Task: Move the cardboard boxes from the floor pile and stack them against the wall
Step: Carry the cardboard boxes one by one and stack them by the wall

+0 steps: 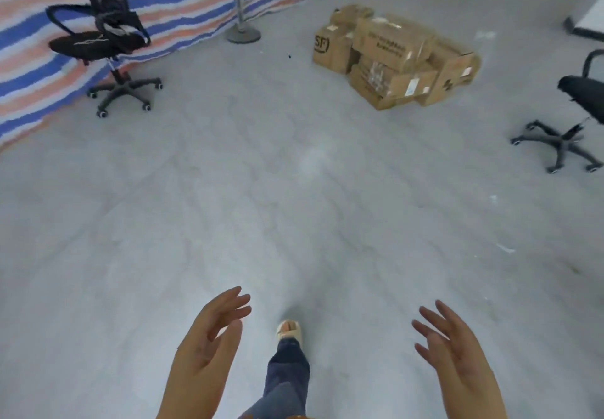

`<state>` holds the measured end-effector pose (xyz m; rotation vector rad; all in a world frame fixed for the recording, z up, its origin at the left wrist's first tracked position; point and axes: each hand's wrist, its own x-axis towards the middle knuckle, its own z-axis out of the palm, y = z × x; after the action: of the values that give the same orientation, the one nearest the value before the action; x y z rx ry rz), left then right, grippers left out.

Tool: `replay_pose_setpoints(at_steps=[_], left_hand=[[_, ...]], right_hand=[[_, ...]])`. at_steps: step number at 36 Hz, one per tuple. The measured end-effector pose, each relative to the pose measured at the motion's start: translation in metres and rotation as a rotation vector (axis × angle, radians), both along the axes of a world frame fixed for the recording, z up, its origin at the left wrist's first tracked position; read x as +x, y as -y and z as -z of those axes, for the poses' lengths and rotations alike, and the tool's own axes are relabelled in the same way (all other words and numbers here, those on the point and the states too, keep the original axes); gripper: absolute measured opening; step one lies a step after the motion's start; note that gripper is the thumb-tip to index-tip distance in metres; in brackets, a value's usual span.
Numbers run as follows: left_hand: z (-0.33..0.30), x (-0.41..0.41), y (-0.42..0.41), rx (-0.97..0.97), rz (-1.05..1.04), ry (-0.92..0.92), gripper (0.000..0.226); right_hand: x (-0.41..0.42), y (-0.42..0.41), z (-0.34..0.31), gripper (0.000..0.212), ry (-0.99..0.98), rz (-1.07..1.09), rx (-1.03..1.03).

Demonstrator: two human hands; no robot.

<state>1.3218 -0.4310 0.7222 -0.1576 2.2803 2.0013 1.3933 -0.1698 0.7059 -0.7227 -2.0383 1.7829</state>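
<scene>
Both hands are released and hold nothing: the left hand point(209, 337) and right hand point(454, 350) hang over the bare floor point(294, 206). About six boxes point(395, 57) lie piled far ahead, between two office chairs point(104, 42).

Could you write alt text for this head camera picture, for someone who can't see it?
Two empty, open hands, left hand and right hand, reach forward over a grey floor toward a distant pile of cardboard boxes. Office chairs stand either side; a striped tarp hangs behind.
</scene>
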Motion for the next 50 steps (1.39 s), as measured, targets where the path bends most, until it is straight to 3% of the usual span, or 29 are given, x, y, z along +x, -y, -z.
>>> replay_pose_setpoints(at_steps=[2,4,7,14,16,19,26,31,34,35,38,39,44,47,48,50], left_hand=[[-0.001,-0.04,-0.007,0.008,0.025,-0.01,0.048],[-0.009,-0.082,-0.014,0.023,0.05,-0.03,0.037],[-0.023,-0.142,-0.024,0.038,0.064,-0.056,0.034],[-0.021,-0.243,-0.033,0.065,0.074,-0.028,0.032],[-0.02,-0.263,-0.033,0.069,0.071,-0.014,0.024],[-0.014,-0.295,-0.034,0.053,0.046,0.028,0.03],[0.004,-0.382,-0.043,0.027,-0.056,0.063,0.034],[0.007,-0.471,-0.061,0.016,-0.097,0.046,0.031],[-0.004,-0.528,-0.073,0.007,-0.13,0.02,0.031],[-0.01,-0.548,-0.078,0.003,-0.134,0.011,0.032],[-0.015,-0.599,-0.089,-0.036,-0.131,0.009,0.033],[-0.016,-0.615,-0.092,-0.039,-0.129,0.017,0.032],[-0.011,-0.687,-0.101,-0.062,-0.143,0.052,0.029],[0.0,-0.743,-0.105,-0.084,-0.111,0.073,0.038],[0.002,-0.764,-0.105,-0.093,-0.096,0.096,0.036],[0.008,-0.808,-0.106,-0.108,-0.063,0.089,0.027]], right_hand=[[-0.033,-0.006,0.0,0.027,0.003,0.011,0.014],[-0.067,-0.015,-0.002,0.056,0.003,0.017,0.042],[-0.121,-0.023,-0.015,0.065,0.007,0.051,0.062],[-0.217,-0.028,-0.031,0.024,0.044,0.072,0.09],[-0.239,-0.031,-0.027,0.039,0.079,0.057,0.103],[-0.276,-0.035,-0.025,0.041,0.135,0.037,0.106],[-0.387,-0.054,-0.014,0.072,0.167,-0.035,0.092],[-0.488,-0.078,-0.006,0.067,0.133,-0.066,0.079],[-0.552,-0.093,-0.011,0.078,0.094,-0.076,0.046],[-0.573,-0.097,-0.014,0.076,0.083,-0.079,0.039],[-0.63,-0.107,-0.016,0.028,0.097,-0.106,0.061],[-0.646,-0.111,-0.017,0.024,0.106,-0.121,0.074],[-0.717,-0.123,-0.013,0.035,0.143,-0.132,0.095],[-0.759,-0.127,-0.003,0.065,0.131,-0.101,0.1],[-0.774,-0.128,-0.002,0.065,0.147,-0.074,0.096],[-0.808,-0.13,0.003,0.043,0.15,-0.009,0.073]])
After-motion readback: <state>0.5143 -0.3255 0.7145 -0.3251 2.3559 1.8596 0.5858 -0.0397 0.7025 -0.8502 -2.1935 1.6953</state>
